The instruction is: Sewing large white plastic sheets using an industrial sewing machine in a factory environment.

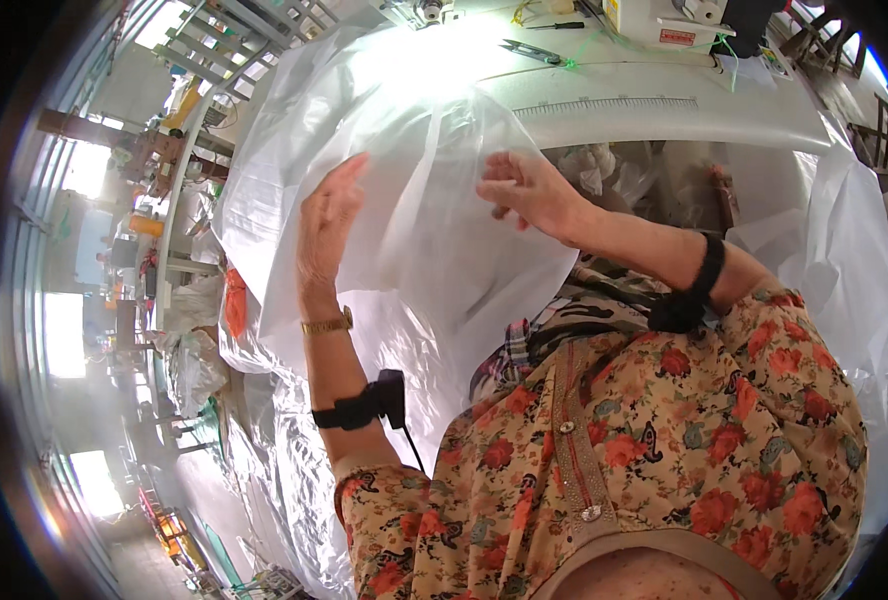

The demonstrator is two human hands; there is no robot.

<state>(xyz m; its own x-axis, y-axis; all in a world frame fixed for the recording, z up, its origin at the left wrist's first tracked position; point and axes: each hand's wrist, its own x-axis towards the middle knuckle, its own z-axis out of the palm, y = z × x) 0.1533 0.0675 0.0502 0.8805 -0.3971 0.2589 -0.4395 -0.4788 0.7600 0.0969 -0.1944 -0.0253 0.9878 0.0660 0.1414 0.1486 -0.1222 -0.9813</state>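
A large translucent white plastic sheet drapes from the brightly lit work table down over my lap. At its left part is my left hand, fingers stretched out and no grip on the sheet showing. My right hand hovers by the sheet's right part, fingers loosely bent and apart, with nothing visible in them. A gap of sheet lies between the two hands. Glare whites out the sheet's far end, beneath part of a sewing machine.
On the table lie thread snips with green thread and a thin dark tool. A printed ruler scale runs along the near edge. A white machine housing stands at far right. More plastic sheeting hangs at right.
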